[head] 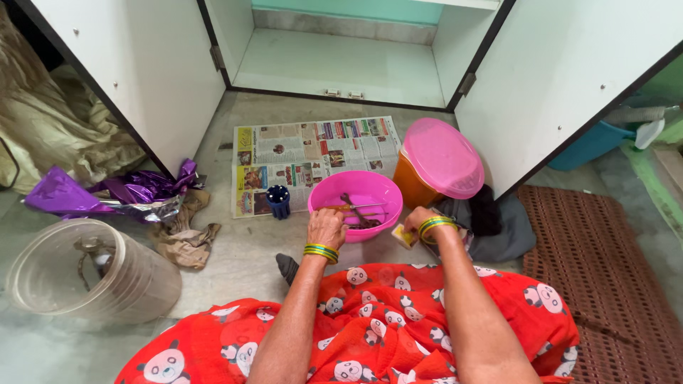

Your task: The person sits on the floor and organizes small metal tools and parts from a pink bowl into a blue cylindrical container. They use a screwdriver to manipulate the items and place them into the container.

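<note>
Over the pink bowl (356, 203) on the floor, the left hand (326, 226) hung at the near rim, fingers curled together around the handle end of a thin tool (348, 208) that lay across the bowl's mouth; whether it was scissors or tongs could not be told. Just right of the bowl, the right hand (420, 220) was closed on a small yellow packet (404, 235), held clear of the rim. Some dark bits lay inside the bowl, too small to make out. Behind the bowl a newspaper (313, 153) was already spread flat before the open cupboard (341, 64), whose shelf stood bare. A small blue cup (278, 201) sat left of the bowl on the paper's edge, and an orange tub with a pink lid (441, 160) stood right of the bowl, lid still on. Judging by this, sorting was underway, with nothing yet put back in the cupboard.
</note>
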